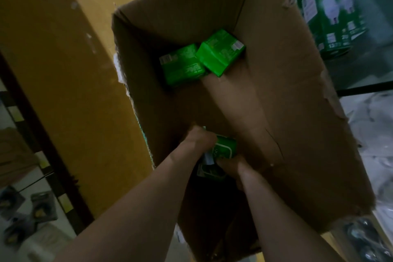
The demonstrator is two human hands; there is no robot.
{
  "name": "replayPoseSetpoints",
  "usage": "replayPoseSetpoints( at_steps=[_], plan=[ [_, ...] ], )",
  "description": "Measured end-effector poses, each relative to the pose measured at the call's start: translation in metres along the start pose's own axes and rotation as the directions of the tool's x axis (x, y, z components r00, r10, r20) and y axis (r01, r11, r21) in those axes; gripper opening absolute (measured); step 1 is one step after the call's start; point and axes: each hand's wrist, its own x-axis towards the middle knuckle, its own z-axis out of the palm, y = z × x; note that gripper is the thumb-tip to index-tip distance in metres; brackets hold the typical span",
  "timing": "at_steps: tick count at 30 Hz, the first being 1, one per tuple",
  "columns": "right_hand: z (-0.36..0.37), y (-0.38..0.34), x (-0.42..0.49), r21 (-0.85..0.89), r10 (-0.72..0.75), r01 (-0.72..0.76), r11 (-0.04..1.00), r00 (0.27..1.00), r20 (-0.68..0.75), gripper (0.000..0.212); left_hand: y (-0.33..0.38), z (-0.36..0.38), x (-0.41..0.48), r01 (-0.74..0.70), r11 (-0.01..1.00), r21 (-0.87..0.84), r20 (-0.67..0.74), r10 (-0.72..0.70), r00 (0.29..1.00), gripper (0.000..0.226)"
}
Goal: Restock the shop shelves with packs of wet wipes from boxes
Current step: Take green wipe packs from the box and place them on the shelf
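A large open cardboard box (pixel 287 95) fills the middle of the head view. Two green packs of wet wipes lie at its far end, one (pixel 182 64) flat and another (pixel 220 52) tilted against it. Both my arms reach down into the near end of the box. My left hand (pixel 200 137) and my right hand (pixel 230 166) grip green packs of wet wipes (pixel 224 149) between them. My fingers are hidden behind the packs and in shadow.
A tall taped brown carton (pixel 70 66) stands left of the box. Green and white product boxes (pixel 327 6) sit on a shelf at the upper right. Small packaged goods (pixel 32 215) lie at the lower left. White wrapped items (pixel 374 134) show at the right.
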Motion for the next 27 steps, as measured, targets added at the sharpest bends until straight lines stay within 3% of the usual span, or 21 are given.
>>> replayPoseSetpoints(
  at_steps=[5, 8, 13, 18, 23, 27],
  plan=[
    [-0.009, 0.005, -0.002, 0.030, -0.017, 0.015, 0.999, 0.998, 0.066, 0.049, -0.005, -0.001, 0.006, -0.021, 0.999, -0.025, 0.009, 0.021, 1.000, 0.042],
    [-0.020, 0.002, -0.016, 0.037, -0.155, 0.154, 0.987, 0.987, 0.051, 0.026, -0.008, -0.003, -0.009, -0.043, 0.994, -0.097, -0.001, 0.044, 0.999, 0.046],
    [-0.043, -0.021, -0.062, 0.028, -0.384, 0.388, 0.921, 0.919, -0.090, 0.016, -0.010, -0.009, -0.043, -0.169, 0.924, -0.342, -0.088, 0.147, 0.985, 0.058],
    [-0.058, -0.044, -0.134, -0.056, -0.586, 0.583, 0.811, 0.807, -0.072, 0.044, -0.021, -0.024, -0.096, -0.204, 0.713, -0.671, -0.144, 0.145, 0.979, 0.074],
    [-0.043, -0.057, -0.213, -0.181, -0.742, 0.736, 0.652, 0.669, 0.049, 0.079, -0.049, -0.053, -0.161, -0.321, 0.444, -0.836, -0.268, 0.179, 0.947, 0.032],
    [-0.012, -0.053, -0.278, -0.237, -0.812, 0.830, 0.505, 0.550, 0.195, 0.071, -0.096, -0.077, -0.219, -0.415, 0.285, -0.864, -0.396, 0.124, 0.910, 0.031]
  ],
)
